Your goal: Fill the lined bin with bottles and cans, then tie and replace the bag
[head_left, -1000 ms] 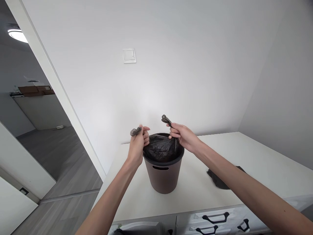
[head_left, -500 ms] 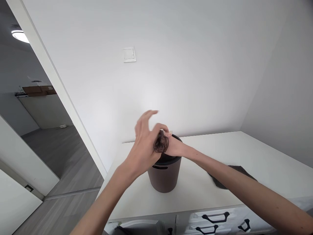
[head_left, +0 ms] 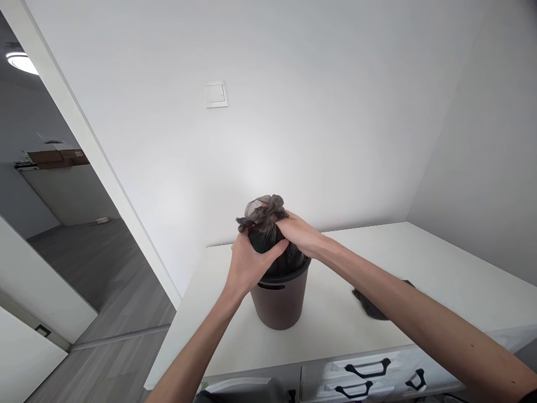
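Two bare hands are on the dark bag (head_left: pixel 268 215), its frilly top bunched up above the brown bin (head_left: pixel 279 308)! The right hand (head_left: pixel 300 234) closes round the gathered neck, its fingertips hidden. The left hand (head_left: pixel 246 264) is half open, thumb stretched across the bag's front; its fingers vanish, so I can't tell whether it grips. Below, the bag sits inside the bin, which stands upright on the cabinet top (head_left: pixel 331 330), nearer the left edge than the right. Toward the front edge, a dark crumpled sheet (head_left: pixel 371 309) lies partly hidden by the right forearm (head_left: pixel 398 296).
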`<control>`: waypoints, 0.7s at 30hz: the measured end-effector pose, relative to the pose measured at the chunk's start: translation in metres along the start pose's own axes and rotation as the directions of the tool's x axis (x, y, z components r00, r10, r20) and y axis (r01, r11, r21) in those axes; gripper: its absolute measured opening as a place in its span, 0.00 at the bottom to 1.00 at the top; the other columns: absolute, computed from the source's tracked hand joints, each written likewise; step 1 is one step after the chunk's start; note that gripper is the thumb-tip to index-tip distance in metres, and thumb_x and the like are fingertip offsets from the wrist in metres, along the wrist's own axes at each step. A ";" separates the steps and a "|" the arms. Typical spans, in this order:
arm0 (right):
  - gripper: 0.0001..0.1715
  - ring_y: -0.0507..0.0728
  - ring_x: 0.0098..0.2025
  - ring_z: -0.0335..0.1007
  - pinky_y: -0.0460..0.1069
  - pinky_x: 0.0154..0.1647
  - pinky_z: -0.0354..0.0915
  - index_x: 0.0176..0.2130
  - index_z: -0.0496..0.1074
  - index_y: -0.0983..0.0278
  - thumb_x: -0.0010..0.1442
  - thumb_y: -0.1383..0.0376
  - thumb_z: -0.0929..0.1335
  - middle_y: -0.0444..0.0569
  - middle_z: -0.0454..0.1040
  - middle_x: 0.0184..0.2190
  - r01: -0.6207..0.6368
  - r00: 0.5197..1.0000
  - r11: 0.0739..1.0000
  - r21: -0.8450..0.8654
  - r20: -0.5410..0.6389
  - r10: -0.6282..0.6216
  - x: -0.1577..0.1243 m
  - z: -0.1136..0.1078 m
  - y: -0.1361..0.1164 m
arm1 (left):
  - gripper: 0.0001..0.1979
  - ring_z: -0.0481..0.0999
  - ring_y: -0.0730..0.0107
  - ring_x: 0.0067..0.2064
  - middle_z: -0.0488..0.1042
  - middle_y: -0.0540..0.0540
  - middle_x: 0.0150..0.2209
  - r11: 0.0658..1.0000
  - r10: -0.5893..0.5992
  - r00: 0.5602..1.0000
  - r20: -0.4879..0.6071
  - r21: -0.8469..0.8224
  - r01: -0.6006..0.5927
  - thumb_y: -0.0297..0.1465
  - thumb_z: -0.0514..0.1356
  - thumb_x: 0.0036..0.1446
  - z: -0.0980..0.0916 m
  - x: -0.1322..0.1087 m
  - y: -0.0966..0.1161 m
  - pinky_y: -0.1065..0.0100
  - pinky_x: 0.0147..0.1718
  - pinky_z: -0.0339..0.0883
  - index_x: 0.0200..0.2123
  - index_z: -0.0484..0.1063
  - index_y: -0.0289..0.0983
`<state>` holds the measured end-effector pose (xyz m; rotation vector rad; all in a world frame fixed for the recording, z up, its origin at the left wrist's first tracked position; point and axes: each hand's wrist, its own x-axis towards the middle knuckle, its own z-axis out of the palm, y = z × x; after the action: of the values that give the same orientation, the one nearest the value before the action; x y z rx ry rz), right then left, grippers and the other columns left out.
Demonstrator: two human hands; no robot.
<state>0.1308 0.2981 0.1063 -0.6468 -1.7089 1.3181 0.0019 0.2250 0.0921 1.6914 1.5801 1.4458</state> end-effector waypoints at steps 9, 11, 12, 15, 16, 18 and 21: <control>0.10 0.58 0.43 0.71 0.53 0.51 0.68 0.38 0.78 0.60 0.59 0.64 0.67 0.46 0.78 0.35 -0.071 0.993 0.997 -0.027 0.087 0.074 -0.012 -0.019 -0.016 | 0.03 0.76 0.56 0.45 0.76 0.47 0.37 0.937 0.191 0.981 -0.043 0.304 -0.169 0.27 0.60 0.57 0.016 0.019 -0.017 0.52 0.53 0.67 0.34 0.69 0.42; 0.07 0.56 0.41 0.67 0.51 0.48 0.66 0.35 0.76 0.61 0.60 0.61 0.68 0.45 0.75 0.34 -0.043 0.992 0.994 -0.100 0.115 0.055 -0.016 -0.025 -0.019 | 0.04 0.74 0.57 0.43 0.75 0.48 0.36 0.913 0.228 0.973 -0.040 0.355 -0.199 0.27 0.58 0.58 0.017 0.020 -0.020 0.51 0.54 0.64 0.35 0.69 0.42; 0.09 0.55 0.40 0.66 0.51 0.46 0.66 0.34 0.75 0.61 0.61 0.58 0.69 0.45 0.73 0.33 -0.024 0.990 0.990 -0.140 0.132 0.043 -0.018 -0.027 -0.021 | 0.04 0.74 0.58 0.43 0.75 0.48 0.35 0.907 0.239 0.970 -0.034 0.365 -0.211 0.27 0.58 0.59 0.016 0.020 -0.021 0.51 0.54 0.64 0.35 0.70 0.42; 0.20 0.54 0.36 0.61 0.51 0.43 0.64 0.30 0.72 0.61 0.66 0.51 0.67 0.43 0.66 0.29 0.038 0.985 0.962 -0.270 0.172 0.009 -0.025 -0.035 -0.029 | 0.08 0.74 0.58 0.46 0.78 0.48 0.39 0.923 0.250 0.968 -0.018 0.306 -0.233 0.26 0.57 0.58 0.015 0.021 -0.025 0.53 0.55 0.63 0.39 0.73 0.43; 0.22 0.54 0.35 0.60 0.51 0.43 0.64 0.29 0.72 0.60 0.68 0.49 0.66 0.43 0.65 0.28 0.059 0.981 0.948 -0.312 0.192 0.002 -0.027 -0.038 -0.031 | 0.12 0.74 0.58 0.48 0.79 0.49 0.41 0.933 0.251 0.968 -0.010 0.267 -0.240 0.25 0.57 0.57 0.015 0.022 -0.026 0.54 0.56 0.63 0.42 0.74 0.43; 0.24 0.55 0.34 0.59 0.52 0.41 0.65 0.29 0.73 0.59 0.70 0.48 0.65 0.43 0.64 0.28 0.103 0.966 0.921 -0.375 0.259 -0.003 -0.027 -0.046 -0.033 | 0.17 0.74 0.59 0.52 0.80 0.50 0.45 0.949 0.244 0.970 0.024 0.199 -0.243 0.23 0.56 0.55 0.013 0.024 -0.028 0.55 0.57 0.63 0.44 0.75 0.45; 0.21 0.56 0.35 0.64 0.53 0.39 0.66 0.33 0.76 0.58 0.70 0.49 0.65 0.45 0.70 0.31 0.181 0.912 0.898 -0.402 0.410 -0.001 -0.024 -0.062 -0.031 | 0.15 0.73 0.58 0.52 0.77 0.48 0.42 0.964 0.198 0.974 0.106 0.160 -0.213 0.24 0.54 0.56 0.010 0.029 -0.031 0.55 0.58 0.64 0.39 0.78 0.45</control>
<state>0.1993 0.3006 0.1325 -0.5517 -2.3822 1.0527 -0.0096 0.2629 0.0738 2.0428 1.5560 1.3404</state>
